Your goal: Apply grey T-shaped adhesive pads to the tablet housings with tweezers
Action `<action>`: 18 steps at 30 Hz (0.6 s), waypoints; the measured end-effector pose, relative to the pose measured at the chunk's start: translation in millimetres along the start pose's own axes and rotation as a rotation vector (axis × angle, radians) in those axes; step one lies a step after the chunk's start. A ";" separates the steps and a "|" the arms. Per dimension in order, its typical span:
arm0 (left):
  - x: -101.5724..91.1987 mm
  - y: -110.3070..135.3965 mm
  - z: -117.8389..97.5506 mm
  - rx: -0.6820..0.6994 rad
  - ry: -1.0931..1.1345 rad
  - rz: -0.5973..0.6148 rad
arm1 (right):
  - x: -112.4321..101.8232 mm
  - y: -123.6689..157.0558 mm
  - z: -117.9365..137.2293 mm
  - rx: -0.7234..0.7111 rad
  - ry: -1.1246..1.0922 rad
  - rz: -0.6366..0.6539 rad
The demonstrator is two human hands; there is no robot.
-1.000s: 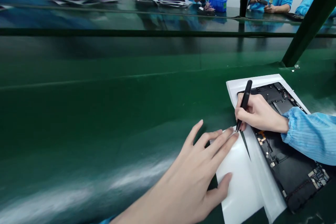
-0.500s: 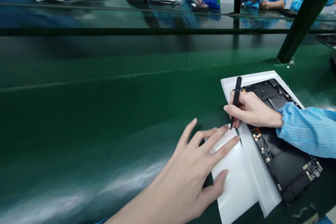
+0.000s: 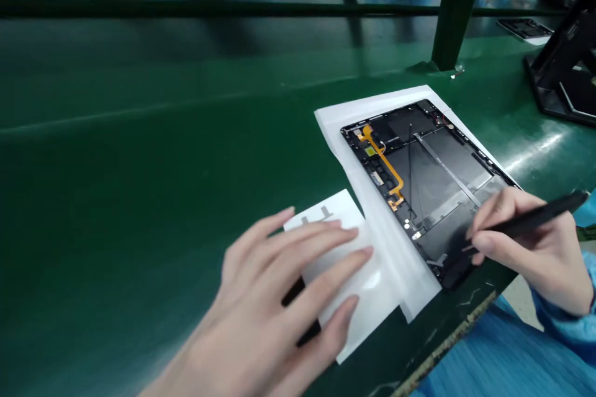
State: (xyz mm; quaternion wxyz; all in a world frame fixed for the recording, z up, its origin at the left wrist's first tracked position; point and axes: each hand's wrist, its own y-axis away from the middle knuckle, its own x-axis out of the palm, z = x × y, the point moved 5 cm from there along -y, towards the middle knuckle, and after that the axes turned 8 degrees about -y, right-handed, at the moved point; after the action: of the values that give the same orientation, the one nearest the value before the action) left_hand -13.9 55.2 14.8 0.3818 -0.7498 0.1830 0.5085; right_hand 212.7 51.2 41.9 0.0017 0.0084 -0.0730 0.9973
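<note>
- My left hand (image 3: 279, 304) lies flat, fingers spread wide, pressing the white sheet (image 3: 342, 208).
- My right hand (image 3: 535, 257) pinches black tweezers (image 3: 531, 219), tip on the opened tablet (image 3: 433, 167).

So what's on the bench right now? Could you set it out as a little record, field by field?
left hand: open, fingers spread flat on a small white sheet
right hand: grips a slim black tool, tip at the near end of the opened tablet
opened tablet: insides showing, lying on white padding
orange ribbon cable: runs along the tablet's left side
surface: green bench
further back: green post, black stand
</note>
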 end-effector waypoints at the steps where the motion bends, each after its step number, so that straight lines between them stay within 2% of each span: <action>1: -1.8 -3.2 -10.4 0.056 -0.013 -0.043 | -3.6 12.3 -6.3 -0.014 -0.031 -0.096; 2: -2.7 -6.9 -21.0 0.118 -0.035 -0.075 | -5.0 22.4 -12.1 -0.030 -0.043 -0.173; 4: 0.4 -15.3 -39.9 0.256 -0.046 -0.043 | -2.9 34.6 -20.6 -0.058 -0.021 -0.269; 7: 5.5 -26.9 -54.4 0.394 -0.060 0.030 | 2.3 38.6 -25.4 -0.074 0.051 -0.306; 11: 5.7 -35.6 -51.5 0.373 -0.035 0.051 | 3.6 39.5 -24.8 -0.078 0.061 -0.302; 15: 5.0 -35.5 -47.6 0.352 0.007 0.067 | 6.7 43.6 -23.8 -0.063 0.043 -0.287; 18: 5.7 -34.2 -46.0 0.341 0.025 0.094 | 9.6 45.2 -22.2 -0.060 0.111 -0.283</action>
State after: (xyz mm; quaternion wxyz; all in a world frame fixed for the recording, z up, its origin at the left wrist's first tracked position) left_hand 39.7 42.9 31.7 0.4771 -0.6709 0.3061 0.4782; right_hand 202.5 9.7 13.6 0.1464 -0.0368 -0.1006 0.9834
